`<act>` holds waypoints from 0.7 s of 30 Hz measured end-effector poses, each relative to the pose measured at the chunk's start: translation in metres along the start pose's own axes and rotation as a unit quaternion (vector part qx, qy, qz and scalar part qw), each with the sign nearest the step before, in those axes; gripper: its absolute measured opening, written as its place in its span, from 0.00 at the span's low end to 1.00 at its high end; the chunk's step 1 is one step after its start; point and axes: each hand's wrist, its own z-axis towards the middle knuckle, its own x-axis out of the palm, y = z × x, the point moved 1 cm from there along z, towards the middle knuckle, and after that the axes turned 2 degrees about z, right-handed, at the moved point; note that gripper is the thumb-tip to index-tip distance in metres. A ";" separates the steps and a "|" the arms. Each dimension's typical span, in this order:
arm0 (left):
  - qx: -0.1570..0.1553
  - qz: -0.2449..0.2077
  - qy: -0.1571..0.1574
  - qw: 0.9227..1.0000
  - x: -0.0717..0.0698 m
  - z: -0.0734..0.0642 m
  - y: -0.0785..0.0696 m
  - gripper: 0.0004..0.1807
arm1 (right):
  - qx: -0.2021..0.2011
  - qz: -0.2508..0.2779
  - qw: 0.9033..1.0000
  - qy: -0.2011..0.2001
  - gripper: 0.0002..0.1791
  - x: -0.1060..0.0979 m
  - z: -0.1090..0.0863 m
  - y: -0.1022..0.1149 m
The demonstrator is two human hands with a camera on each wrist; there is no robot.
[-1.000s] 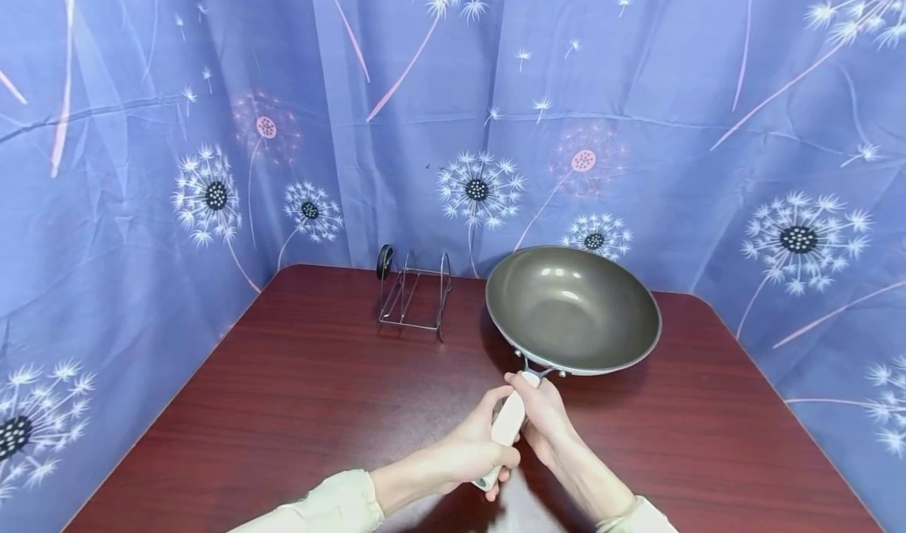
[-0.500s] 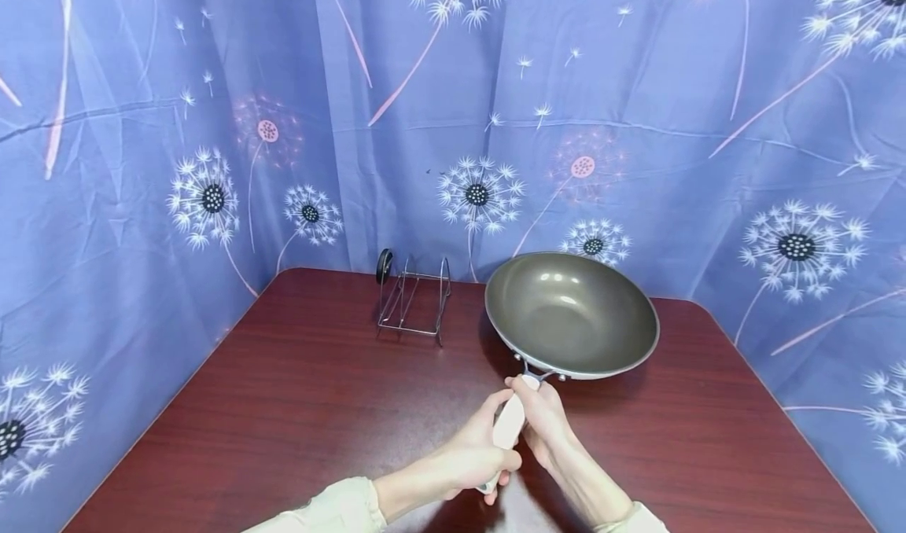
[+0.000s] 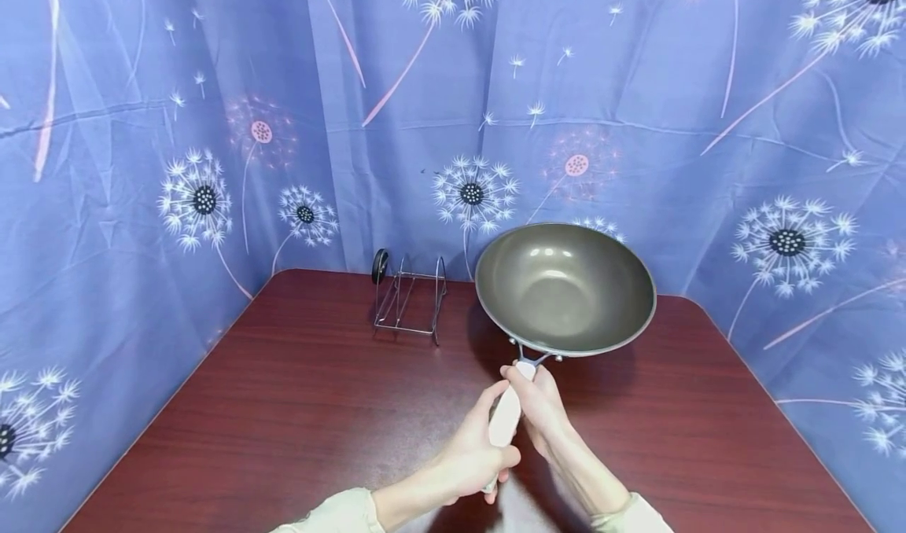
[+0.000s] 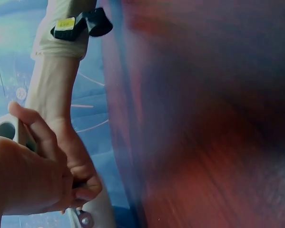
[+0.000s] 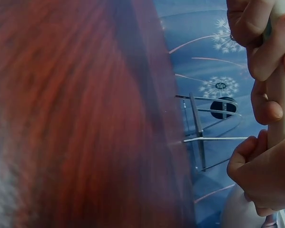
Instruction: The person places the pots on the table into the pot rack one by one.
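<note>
A deep wok (image 3: 566, 289) with a dark non-stick inside is held above the table at the right in the head view, its bowl tilted toward me. My left hand (image 3: 473, 448) grips the rear part of its white handle (image 3: 505, 420). Farther forward, close to the metal bracket, my right hand (image 3: 543, 411) grips the same handle. In the right wrist view the fingers of both hands curl round the pale handle (image 5: 280, 102). The left wrist view shows the handle's hollow end (image 4: 5, 129) poking out of my left hand.
A wire rack (image 3: 410, 301) with a black round disc (image 3: 380, 266) on its left side stands toward the back of the reddish-brown table (image 3: 297, 391). A blue curtain (image 3: 396, 148) with dandelion prints hangs along the back and sides.
In the last half second the wok has risen and its bowl has tipped a little more toward me. Both hands keep their grip on the handle. The rack stays put.
</note>
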 end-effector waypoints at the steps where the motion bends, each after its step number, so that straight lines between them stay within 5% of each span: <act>1: 0.003 0.000 -0.002 1.000 0.000 0.000 0.000 0.54 | -0.004 -0.009 1.000 -0.002 0.05 0.000 0.000 0.001; 8: 0.031 -0.011 -0.010 0.999 0.001 0.001 -0.003 0.54 | -0.048 -0.116 0.991 -0.035 0.13 0.001 -0.003 0.017; 14: 0.048 0.009 -0.024 0.999 0.000 0.002 -0.009 0.55 | -0.122 -0.241 0.961 -0.067 0.25 0.001 -0.007 0.030; 17: 0.055 0.030 -0.038 0.997 0.001 0.002 -0.010 0.56 | -0.144 -0.246 0.957 -0.059 0.29 0.003 -0.009 0.032; 21: 0.066 0.056 -0.050 0.995 0.001 0.002 -0.010 0.56 | -0.149 -0.212 0.964 -0.051 0.32 0.004 -0.014 0.032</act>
